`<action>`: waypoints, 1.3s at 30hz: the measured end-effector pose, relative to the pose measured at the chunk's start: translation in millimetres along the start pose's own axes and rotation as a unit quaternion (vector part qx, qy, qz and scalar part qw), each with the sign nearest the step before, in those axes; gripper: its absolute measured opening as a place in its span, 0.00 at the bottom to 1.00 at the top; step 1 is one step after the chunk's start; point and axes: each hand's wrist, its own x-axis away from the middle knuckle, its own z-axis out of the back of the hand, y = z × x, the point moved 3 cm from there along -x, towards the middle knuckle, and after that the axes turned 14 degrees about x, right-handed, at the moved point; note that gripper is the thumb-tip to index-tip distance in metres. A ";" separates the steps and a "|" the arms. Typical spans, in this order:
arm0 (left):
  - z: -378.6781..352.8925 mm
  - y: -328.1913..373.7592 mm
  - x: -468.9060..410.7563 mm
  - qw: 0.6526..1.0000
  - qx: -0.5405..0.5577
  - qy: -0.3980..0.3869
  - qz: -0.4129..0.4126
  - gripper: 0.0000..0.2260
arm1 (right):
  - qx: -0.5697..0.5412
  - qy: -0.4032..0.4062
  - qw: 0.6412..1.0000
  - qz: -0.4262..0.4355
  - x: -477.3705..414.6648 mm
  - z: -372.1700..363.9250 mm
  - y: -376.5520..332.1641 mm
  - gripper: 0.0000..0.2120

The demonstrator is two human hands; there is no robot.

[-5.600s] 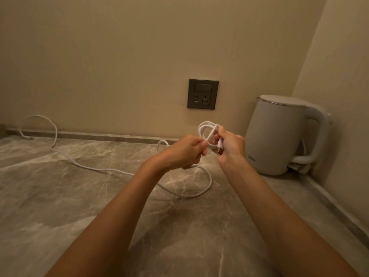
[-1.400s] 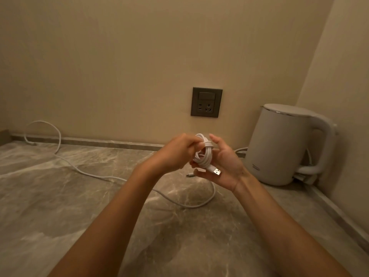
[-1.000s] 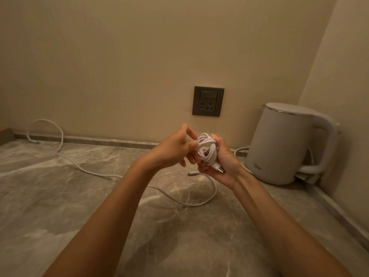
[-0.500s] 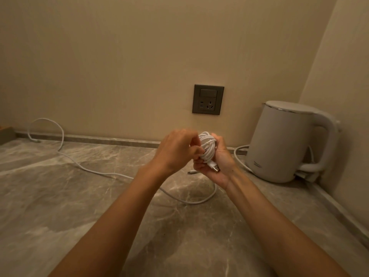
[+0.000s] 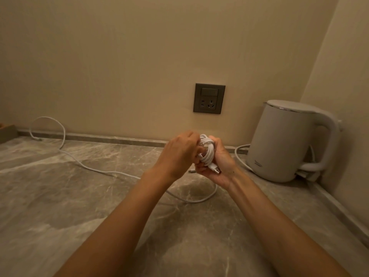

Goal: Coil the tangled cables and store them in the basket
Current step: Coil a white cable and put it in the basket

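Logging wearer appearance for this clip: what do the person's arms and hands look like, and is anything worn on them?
The left hand and right hand are bare: no gloves, rings or watch show. Both forearms are bare too; no sleeves, bands or markings in view.

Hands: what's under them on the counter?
A loose white cable loops on the counter beneath them. The left hand and its forearm hide part of its run.

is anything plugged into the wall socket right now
No, the wall socket shows its bare holes and no plug or cable runs into it.
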 end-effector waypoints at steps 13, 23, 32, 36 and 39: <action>-0.2 -6.7 1.4 0.998 0.039 0.057 0.014 0.03 | 0.031 -0.018 0.999 -0.027 0.4 -7.4 1.1 0.24; 8.3 -14.6 -6.6 0.998 0.029 -0.056 0.027 0.09 | 0.086 -0.058 0.994 -0.029 2.7 -2.9 -1.3 0.22; 23.2 -22.5 0.4 0.929 0.230 -0.231 0.177 0.03 | 0.110 -0.109 0.987 -0.050 5.4 -0.9 0.8 0.15; 22.5 -23.5 0.3 0.931 0.248 -0.204 0.174 0.07 | 0.098 -0.123 0.987 -0.038 5.6 -3.0 0.3 0.14; 17.7 -22.4 -1.8 0.938 0.252 -0.164 0.173 0.09 | 0.091 -0.112 0.989 -0.026 5.0 -2.8 -0.9 0.13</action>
